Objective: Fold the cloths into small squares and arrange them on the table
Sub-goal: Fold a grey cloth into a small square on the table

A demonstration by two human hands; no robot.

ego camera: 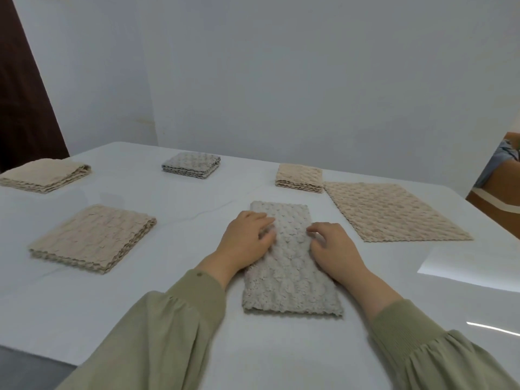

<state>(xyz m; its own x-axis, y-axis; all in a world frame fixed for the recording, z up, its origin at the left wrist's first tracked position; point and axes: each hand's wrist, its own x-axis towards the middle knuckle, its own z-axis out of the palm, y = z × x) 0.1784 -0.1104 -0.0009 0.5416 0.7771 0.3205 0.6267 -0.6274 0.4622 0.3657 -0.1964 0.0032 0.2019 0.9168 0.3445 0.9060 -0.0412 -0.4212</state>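
- Grey cloth (287,266): lies folded into a long strip on the white table (168,319), at the middle of the near side, running straight away from the person.
- Left hand (247,237): rests palm down across the strip's left edge, about midway along; fingers loosely spread and nearly straight, tips on the fabric, grasping nothing.
- Right hand (332,249): sits opposite at the strip's right edge, knuckles raised, fingers bent, tips down on the edge; cannot tell whether pinching the fabric or only pressing it.
- Forearms: reach in from the bottom corners, angled inward toward the strip, wrists bare past the olive sleeves (157,333).
- Large beige square (92,237): folded, well left of the strip.
- Beige pile (45,175): folded, at the far left edge.
- Small grey square (191,164): folded, toward the far side.
- Small beige square (298,178): folded, just beside the far corner of the flat beige cloth (394,211), which lies spread open to the right of the strip.
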